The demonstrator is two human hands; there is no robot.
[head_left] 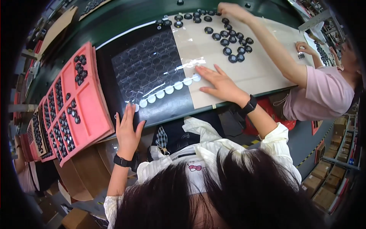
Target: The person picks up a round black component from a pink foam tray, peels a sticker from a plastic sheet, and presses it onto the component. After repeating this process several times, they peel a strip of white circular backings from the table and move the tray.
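Observation:
A clear sheet (146,61) marked with rows of round outlines lies over a black mat (179,103). Along its near edge runs a slanting row of small white discs (160,94). My left hand (128,131) has its fingers stretched out, the fingertips at the left end of that row. At the row's other end, my right hand (221,84) lies spread over the beige board (202,97), fingertips beside the last disc. Neither hand shows anything gripped. Whether the fingertips press on the sheet or on the discs, I cannot tell.
Several black round parts (232,40) are scattered on the board, where a co-worker's hand (232,11) reaches in from the right. Pink compartment trays (89,91) with more black parts stand to the left. A green surface (126,15) runs behind.

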